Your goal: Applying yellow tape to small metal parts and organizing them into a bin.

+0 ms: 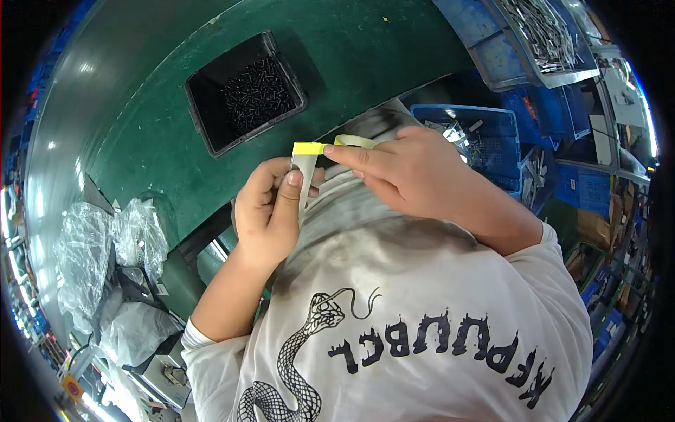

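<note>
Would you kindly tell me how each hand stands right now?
Left hand: closed, pinching a pale flat strip between thumb and fingers.
Right hand: partly closed, apparently holding a pale-yellow tape loop, index finger touching the bright yellow tape.

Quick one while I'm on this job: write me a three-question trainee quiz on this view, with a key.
1. Which hand grips the white strip?
2. True or false: the black bin on the green table has small black parts in it.
3. What colour is the tape at the index finger of the right hand? A) green B) yellow C) black

Key:
1. The left hand.
2. True.
3. B.
</note>
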### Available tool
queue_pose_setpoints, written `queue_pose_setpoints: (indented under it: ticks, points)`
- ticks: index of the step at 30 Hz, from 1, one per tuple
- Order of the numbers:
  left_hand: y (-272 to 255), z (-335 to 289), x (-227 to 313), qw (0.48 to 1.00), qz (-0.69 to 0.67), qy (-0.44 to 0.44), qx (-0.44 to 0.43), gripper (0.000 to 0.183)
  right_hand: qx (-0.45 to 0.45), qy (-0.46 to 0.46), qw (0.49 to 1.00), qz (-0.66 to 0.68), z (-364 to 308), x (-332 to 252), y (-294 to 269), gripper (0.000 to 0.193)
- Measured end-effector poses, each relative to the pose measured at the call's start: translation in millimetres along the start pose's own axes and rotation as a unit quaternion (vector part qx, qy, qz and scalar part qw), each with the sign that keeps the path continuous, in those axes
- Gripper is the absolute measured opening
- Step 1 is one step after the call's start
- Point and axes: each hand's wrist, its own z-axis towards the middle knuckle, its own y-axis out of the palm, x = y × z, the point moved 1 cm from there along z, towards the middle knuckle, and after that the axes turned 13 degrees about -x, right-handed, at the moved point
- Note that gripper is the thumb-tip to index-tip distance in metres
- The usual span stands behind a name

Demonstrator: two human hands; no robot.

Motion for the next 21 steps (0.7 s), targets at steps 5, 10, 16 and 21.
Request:
queue_pose_setpoints:
  ticks: [5,10,16,21]
  points:
    - [0,6,2,0.989,-0.133,-0.058,-0.009,0.018,0.016,-0.016,1.0,0.02,1,7,8,0.049]
    - [-3,12,4,0.979,-0.184,-0.087,-0.026,0.013,0.054,-0.091,0.991,-0.076,5,7,8,0.048]
    - [1,23,38,0.994,-0.077,-0.07,0.033,0.016,0.067,-0.162,0.974,-0.143,12,24,-19,0.038]
    - [-16,62,77,0.984,0.107,-0.115,0.089,0.019,0.036,-0.152,0.974,-0.167,51,41,-64,0.031]
